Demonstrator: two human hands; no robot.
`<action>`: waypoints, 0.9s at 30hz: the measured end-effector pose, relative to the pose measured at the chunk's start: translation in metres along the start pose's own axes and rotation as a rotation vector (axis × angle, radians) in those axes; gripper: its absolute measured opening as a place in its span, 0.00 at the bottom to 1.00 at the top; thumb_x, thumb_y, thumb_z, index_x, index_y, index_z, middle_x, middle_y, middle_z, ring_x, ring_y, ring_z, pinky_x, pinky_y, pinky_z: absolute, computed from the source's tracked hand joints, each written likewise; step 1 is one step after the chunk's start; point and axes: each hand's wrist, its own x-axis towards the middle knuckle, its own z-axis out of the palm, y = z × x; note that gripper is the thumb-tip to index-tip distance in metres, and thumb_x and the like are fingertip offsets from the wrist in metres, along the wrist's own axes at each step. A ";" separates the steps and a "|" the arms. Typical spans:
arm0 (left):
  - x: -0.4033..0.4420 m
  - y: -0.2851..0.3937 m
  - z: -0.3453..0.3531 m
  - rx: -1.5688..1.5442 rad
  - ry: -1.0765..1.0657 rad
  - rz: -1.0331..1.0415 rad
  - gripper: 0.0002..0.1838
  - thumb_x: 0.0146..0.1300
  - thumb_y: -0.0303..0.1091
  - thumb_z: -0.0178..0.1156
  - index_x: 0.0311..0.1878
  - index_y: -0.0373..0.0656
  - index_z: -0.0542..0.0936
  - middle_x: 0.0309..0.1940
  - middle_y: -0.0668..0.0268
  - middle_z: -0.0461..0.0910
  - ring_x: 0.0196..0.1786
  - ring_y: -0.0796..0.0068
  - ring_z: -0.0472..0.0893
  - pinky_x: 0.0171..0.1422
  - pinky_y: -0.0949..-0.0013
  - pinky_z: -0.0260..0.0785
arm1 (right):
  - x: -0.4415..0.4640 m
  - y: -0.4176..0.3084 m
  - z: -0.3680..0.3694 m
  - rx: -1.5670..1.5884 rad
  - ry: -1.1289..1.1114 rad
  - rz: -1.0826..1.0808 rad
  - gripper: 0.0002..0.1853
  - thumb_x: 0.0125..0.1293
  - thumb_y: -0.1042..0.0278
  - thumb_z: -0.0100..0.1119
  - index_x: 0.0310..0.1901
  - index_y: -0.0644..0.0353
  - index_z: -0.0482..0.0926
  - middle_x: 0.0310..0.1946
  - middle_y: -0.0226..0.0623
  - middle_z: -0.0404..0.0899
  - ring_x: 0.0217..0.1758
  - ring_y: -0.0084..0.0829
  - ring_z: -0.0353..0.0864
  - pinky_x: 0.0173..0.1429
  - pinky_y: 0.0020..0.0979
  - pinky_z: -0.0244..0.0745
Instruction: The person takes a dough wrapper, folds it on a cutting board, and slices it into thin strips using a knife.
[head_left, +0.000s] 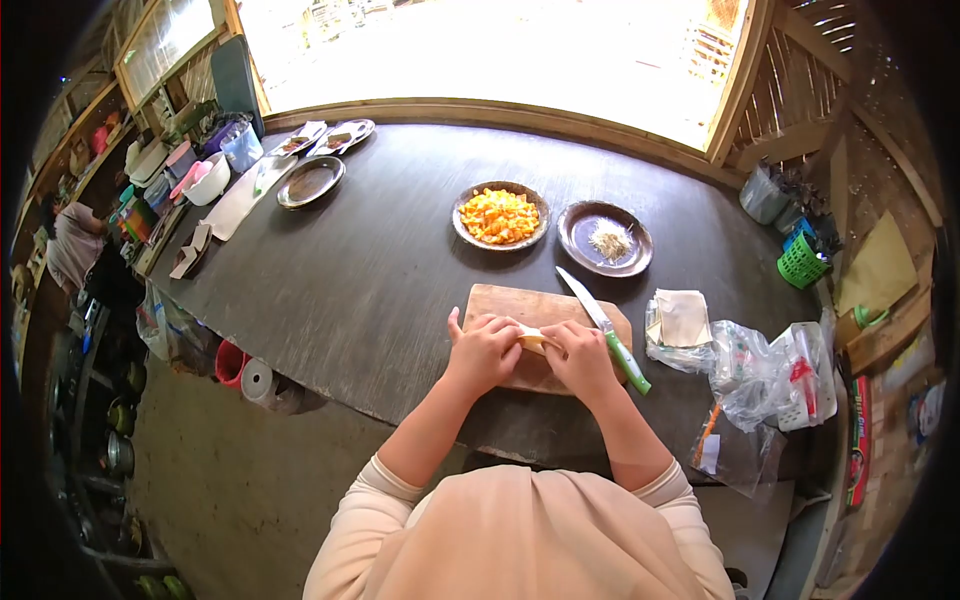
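Over the wooden cutting board, my left hand and my right hand pinch a small pale-yellow wrapper roll between their fingertips. Part of the roll is hidden by the fingers. A knife with a green handle lies aslant over the board's right side, close to my right hand. Beyond the board stand a plate of orange diced food and a dark plate holding a small pale shredded heap. To the right sits a stack of square pale wrappers on plastic.
Plastic bags and a white basket crowd the right edge. A green basket stands farther back. An empty dark plate, trays and bowls are at the far left. A person is beyond the table's left end.
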 end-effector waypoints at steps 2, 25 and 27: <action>0.001 -0.001 -0.001 -0.001 0.004 -0.015 0.08 0.59 0.38 0.62 0.42 0.54 0.84 0.48 0.77 0.82 0.58 0.74 0.77 0.70 0.29 0.37 | 0.000 -0.006 -0.002 -0.020 0.024 -0.055 0.09 0.61 0.67 0.61 0.43 0.51 0.83 0.38 0.31 0.81 0.46 0.34 0.81 0.53 0.38 0.68; 0.002 -0.005 -0.001 -0.142 0.189 -0.019 0.11 0.64 0.28 0.57 0.47 0.52 0.83 0.45 0.70 0.84 0.51 0.71 0.81 0.70 0.33 0.46 | 0.001 -0.001 0.004 0.005 0.119 -0.097 0.05 0.62 0.69 0.60 0.39 0.54 0.82 0.39 0.28 0.83 0.47 0.31 0.81 0.56 0.40 0.67; 0.000 -0.008 0.001 -0.114 0.165 -0.032 0.12 0.63 0.28 0.57 0.48 0.52 0.83 0.48 0.70 0.83 0.54 0.71 0.80 0.70 0.33 0.45 | 0.000 0.003 0.007 0.006 0.129 -0.101 0.05 0.62 0.68 0.61 0.39 0.54 0.82 0.39 0.27 0.83 0.47 0.31 0.81 0.56 0.40 0.67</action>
